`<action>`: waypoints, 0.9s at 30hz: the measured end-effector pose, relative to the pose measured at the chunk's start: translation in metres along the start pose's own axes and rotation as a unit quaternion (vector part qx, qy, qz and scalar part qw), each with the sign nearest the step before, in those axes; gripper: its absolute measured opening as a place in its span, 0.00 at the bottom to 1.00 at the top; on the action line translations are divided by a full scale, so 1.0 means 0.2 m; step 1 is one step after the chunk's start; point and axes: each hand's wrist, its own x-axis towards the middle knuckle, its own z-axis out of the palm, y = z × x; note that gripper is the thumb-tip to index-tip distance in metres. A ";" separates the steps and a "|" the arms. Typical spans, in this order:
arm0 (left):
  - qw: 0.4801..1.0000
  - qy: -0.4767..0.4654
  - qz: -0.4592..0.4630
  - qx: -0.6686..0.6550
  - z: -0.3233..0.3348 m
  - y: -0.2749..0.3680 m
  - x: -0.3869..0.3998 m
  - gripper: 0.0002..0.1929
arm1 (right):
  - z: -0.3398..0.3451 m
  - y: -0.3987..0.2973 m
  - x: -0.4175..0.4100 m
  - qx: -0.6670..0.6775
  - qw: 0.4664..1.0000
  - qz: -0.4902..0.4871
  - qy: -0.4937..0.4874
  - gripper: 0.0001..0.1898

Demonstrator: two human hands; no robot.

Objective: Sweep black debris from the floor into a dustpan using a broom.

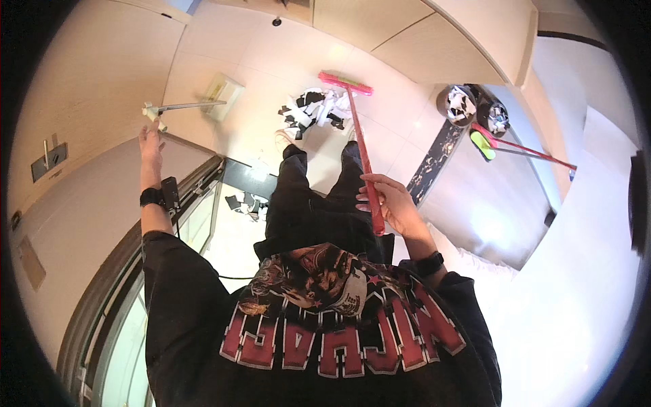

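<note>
My right hand [389, 201] is closed around the red handle of a broom [360, 133], near its upper end. The broom's pink and green head [346, 83] rests on the floor, beyond a pile of black and white scraps [315, 111] in front of my feet. Raised at the left, my left hand [151, 145] has its fingertips at the pale green handle end of a long-handled dustpan [161, 118]; whether they grip it is unclear. Its grey pole runs right towards the pale dustpan pan [224, 96] on the floor.
At the right stand two bins [459, 105] filled with scraps, with a green-and-red brush [481, 145] beside them. More scraps [247, 205] lie past the dark threshold [249, 178] at left. Wooden cabinets [376, 23] line the far side, and a sliding door frame [137, 239] is at my left.
</note>
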 end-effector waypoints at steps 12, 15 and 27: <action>0.993 -0.081 -0.067 -0.047 0.03 -0.34 0.64 0.11 | 0.29 0.30 0.16 -0.073 0.981 0.045 0.175 0.09; 0.989 -0.061 -0.087 -0.098 0.13 -0.33 0.37 0.09 | 0.39 0.24 0.09 -0.193 0.959 0.034 0.203 0.09; 0.981 0.189 0.023 0.049 -0.21 -0.58 -0.77 0.20 | -0.05 0.17 0.20 -0.613 0.782 -0.087 0.064 0.22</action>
